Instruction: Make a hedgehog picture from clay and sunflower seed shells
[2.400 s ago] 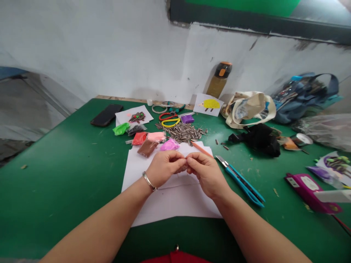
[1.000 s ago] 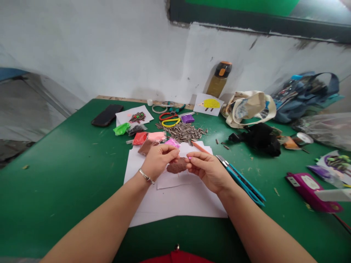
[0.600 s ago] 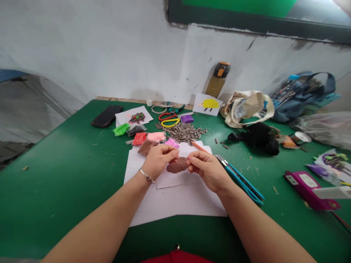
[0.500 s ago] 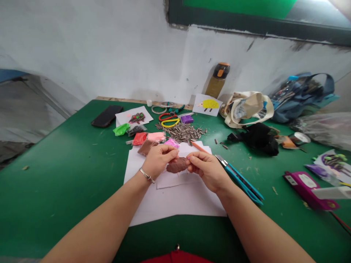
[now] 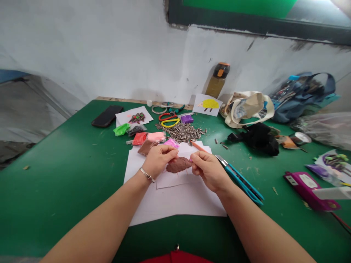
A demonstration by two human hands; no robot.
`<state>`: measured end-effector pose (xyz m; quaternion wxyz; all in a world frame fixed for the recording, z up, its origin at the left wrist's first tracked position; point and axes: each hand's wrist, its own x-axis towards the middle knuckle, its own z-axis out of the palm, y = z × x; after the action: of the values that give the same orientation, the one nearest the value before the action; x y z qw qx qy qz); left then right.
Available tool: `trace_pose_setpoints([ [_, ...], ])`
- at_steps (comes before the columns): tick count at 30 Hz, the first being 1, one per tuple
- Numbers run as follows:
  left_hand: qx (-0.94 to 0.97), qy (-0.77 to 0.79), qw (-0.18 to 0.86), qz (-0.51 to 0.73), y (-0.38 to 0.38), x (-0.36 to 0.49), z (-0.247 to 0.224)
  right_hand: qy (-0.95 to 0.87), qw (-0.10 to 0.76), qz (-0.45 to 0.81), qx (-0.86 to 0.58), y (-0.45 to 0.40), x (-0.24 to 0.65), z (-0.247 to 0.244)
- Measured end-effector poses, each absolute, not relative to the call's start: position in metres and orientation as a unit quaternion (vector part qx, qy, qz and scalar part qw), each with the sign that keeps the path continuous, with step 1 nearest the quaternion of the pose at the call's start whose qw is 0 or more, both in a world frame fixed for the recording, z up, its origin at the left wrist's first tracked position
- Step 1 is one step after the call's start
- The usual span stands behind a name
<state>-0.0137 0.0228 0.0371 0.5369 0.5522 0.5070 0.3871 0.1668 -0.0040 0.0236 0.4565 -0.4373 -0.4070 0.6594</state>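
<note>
A flattened oval of brown modelling clay (image 5: 178, 165) lies over a small white sheet (image 5: 170, 180), where thin drawn lines show beneath it. My left hand (image 5: 161, 157) is closed in a pinch at the clay's upper left edge. At its pointed right end, my right hand (image 5: 204, 166) pinches with thumb and forefinger; a small pink-purple spot shows at those fingertips, too small to identify. Behind my left hand are a brown clay packet (image 5: 147, 146) and a pink clay packet (image 5: 156, 137). An orange pencil (image 5: 199, 147) lies just beyond the fingers.
Larger white paper (image 5: 178, 204) lies underneath. Sunflower seeds (image 5: 185, 131) are heaped behind, near scissors (image 5: 170, 123). A blue utility knife (image 5: 242, 182) lies right of my right hand. A phone (image 5: 106, 115), a cloth bag (image 5: 246, 109) and a magenta device (image 5: 309, 190) surround the work area.
My right hand has shifted slightly right, and more of the clay's pointed right end shows. My left hand stays in nearly the same place.
</note>
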Motion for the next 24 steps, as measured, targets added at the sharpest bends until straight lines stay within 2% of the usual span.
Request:
trace_pose_setpoints([
  [9, 0.550, 0.511, 0.536, 0.387, 0.0228, -0.0145, 0.0381, -0.367, 0.456, 0.689, -0.427, -0.0028, 0.1698, 0.0207],
  [19, 0.542, 0.510, 0.544, 0.387, 0.0236, -0.0139, 0.0370, -0.527, 0.429, 0.545, -0.491, -0.0031, 0.1699, 0.0272],
  [24, 0.533, 0.510, 0.552, 0.388, 0.0240, -0.0137, 0.0350, -0.549, 0.402, 0.499, -0.536, -0.0036, 0.1708, 0.0262],
])
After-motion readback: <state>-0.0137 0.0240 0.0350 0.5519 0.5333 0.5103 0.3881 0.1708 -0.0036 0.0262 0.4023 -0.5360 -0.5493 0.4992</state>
